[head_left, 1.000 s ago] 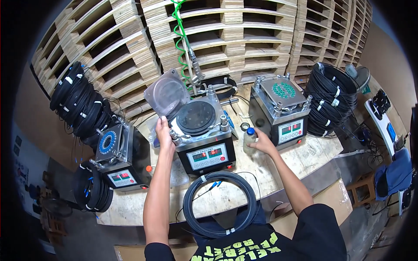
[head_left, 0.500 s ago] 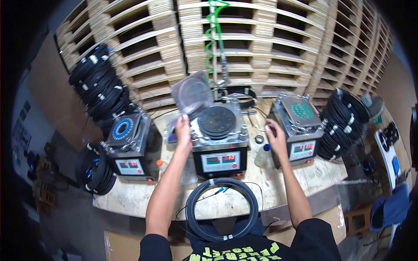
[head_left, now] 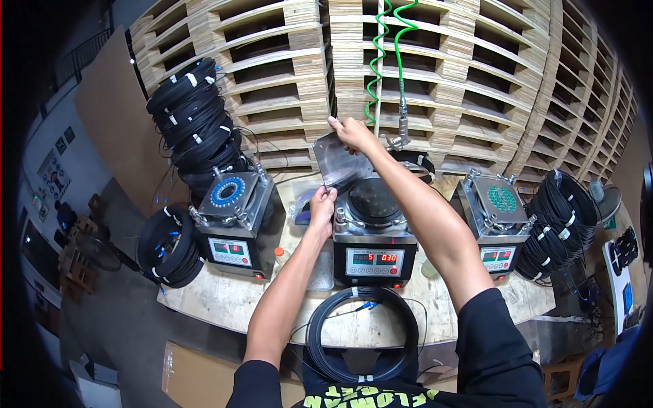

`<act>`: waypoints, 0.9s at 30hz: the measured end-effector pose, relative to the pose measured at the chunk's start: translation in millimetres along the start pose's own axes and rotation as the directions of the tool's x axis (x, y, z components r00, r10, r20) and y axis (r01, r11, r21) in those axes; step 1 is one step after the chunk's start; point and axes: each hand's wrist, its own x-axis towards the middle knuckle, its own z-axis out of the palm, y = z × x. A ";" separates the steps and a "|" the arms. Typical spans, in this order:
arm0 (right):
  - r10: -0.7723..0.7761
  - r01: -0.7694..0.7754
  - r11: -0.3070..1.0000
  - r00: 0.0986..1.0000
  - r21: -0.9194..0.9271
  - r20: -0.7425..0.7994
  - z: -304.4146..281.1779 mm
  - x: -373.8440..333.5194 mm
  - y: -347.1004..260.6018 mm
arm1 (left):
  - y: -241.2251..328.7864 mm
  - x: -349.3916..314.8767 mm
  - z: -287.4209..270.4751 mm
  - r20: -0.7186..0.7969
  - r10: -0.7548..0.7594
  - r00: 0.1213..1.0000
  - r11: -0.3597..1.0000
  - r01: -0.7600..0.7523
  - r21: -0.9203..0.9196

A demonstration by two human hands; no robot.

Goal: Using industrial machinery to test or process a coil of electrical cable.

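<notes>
A square, greyish, see-through-looking plate [head_left: 335,162] is held tilted above the middle machine [head_left: 375,238]. My left hand [head_left: 322,206] pinches its lower corner, close to the machine's left front post. At the upper edge, my right hand [head_left: 352,135] grips the same plate with thumb and fingers, its forearm crossing over the right side of the machine. Under the plate lies the machine's round dark disc [head_left: 373,198], partly covered by it. A black cable coil [head_left: 315,333] with blue connectors rests against the table's front edge, before the middle machine.
Similar machines stand left [head_left: 231,234], with a blue connector ring, and right [head_left: 500,221], with green connectors. Stacked cable coils [head_left: 197,115] rise at the back left; more coils [head_left: 558,224] sit right. An orange-capped bottle [head_left: 279,256] is near my left forearm. Wooden pallets [head_left: 265,75] stand behind.
My right hand has moved from beside the right machine up and left onto the plate's upper edge. The plate has come lower and is tilted differently. The whole view has shifted.
</notes>
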 end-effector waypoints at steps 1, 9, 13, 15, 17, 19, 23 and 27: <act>-0.010 0.015 0.997 0.998 0.069 -0.061 6.8 0.9 -0.5 | 4.9 1.6 -8.0 0.029 -0.066 0.997 0.998 0.066 0.008; 0.023 0.009 0.986 0.981 0.168 -0.191 -3.3 -54.3 -1.2 | 25.8 -1.6 -34.2 0.227 0.195 0.954 0.893 -0.268 0.361; 0.051 0.045 0.877 0.981 0.479 -0.186 -43.4 -83.6 54.6 | 52.2 -13.3 -10.5 0.339 0.167 0.926 0.875 -0.297 0.381; 0.054 0.057 0.795 0.985 0.604 -0.164 -54.8 -102.0 77.3 | 77.2 -20.3 -5.4 0.488 0.092 0.868 0.896 -0.286 0.340; 0.066 0.037 0.756 0.989 0.653 -0.132 -60.1 -120.8 92.7 | 104.2 -32.4 1.1 0.509 -0.049 0.859 0.933 -0.142 0.330; 0.066 0.042 0.736 0.989 0.675 -0.134 -57.5 -133.7 107.6 | 104.1 -26.8 -2.2 0.465 -0.161 0.870 0.967 0.044 0.251; 0.029 0.078 0.576 0.993 0.814 -0.116 -40.7 -146.9 142.0 | 82.1 -9.5 -4.6 0.427 -0.249 0.869 0.966 0.193 0.171; -0.049 0.107 0.476 0.994 0.873 -0.096 -24.4 -154.5 168.7 | 68.3 -5.5 8.4 0.445 -0.177 0.878 0.983 0.133 0.128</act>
